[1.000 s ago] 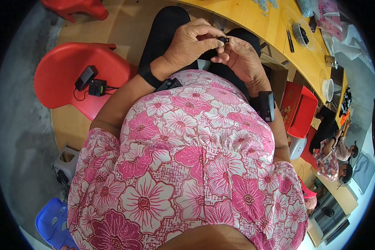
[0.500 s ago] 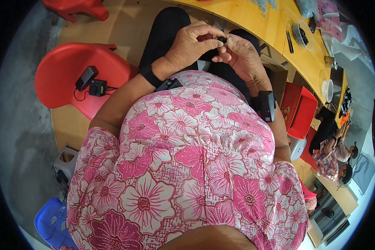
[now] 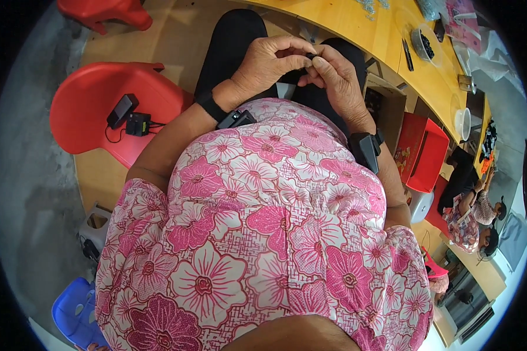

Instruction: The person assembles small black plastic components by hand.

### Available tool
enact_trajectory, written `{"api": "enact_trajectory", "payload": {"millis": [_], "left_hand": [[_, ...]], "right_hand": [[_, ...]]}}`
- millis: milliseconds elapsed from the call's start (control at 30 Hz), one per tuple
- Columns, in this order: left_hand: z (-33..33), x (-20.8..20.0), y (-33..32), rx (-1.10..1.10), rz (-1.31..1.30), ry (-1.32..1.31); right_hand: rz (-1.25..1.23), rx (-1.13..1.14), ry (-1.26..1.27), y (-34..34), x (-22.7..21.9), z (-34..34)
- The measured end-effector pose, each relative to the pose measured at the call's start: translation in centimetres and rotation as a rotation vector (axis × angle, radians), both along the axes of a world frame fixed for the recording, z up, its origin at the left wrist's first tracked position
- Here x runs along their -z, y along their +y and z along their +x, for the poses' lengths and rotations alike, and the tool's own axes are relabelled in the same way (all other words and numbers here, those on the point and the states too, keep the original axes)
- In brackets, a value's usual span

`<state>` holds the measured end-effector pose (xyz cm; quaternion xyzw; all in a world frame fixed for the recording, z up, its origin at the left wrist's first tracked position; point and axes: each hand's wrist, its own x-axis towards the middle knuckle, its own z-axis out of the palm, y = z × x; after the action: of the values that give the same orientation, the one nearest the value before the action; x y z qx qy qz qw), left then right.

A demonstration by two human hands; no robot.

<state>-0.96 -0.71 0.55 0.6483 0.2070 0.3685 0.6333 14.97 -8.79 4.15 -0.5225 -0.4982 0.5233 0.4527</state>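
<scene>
Above my lap my two hands meet over a small black piece [image 3: 311,56], mostly covered by fingertips, so its kind cannot be made out. Thumb and index finger of my left hand [image 3: 269,61] pinch it from the left. From the right, my right hand [image 3: 336,73] closes on the same piece, its thumb and curled fingers pressed at it. Each wrist wears a black strap with a small box.
The yellow table [image 3: 386,41] at upper right bears a clear bowl of black pieces [image 3: 425,45], a black pen-like tool [image 3: 407,55] and a metal tin [image 3: 466,83]. A red box [image 3: 426,155] stands at right. A red chair [image 3: 82,105] holds black devices. Other people sit far right.
My right hand has turned, its wrist shifting slightly left and its back now showing more. The black piece is more covered by fingers. My left hand has hardly moved.
</scene>
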Motion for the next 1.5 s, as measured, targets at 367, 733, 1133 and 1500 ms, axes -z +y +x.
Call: {"api": "enact_trajectory", "payload": {"millis": [367,733,1133,1500], "left_hand": [[0.1,0.0,0.0,-0.029,0.038,0.079],[0.0,0.5,0.1,0.042,-0.074,0.068],[0.1,0.2,0.1,0.021,-0.018,0.068],[-0.2,-0.4,-0.3,0.237,-0.178,-0.037]], "right_hand": [[-0.268,0.009,0.768,0.0,1.2,0.5],[-0.324,-0.011,0.943,0.0,1.9,0.4],[-0.234,0.033,0.688,0.3,1.2,0.0],[0.15,0.094,-0.202,-0.1,0.3,-0.8]]}}
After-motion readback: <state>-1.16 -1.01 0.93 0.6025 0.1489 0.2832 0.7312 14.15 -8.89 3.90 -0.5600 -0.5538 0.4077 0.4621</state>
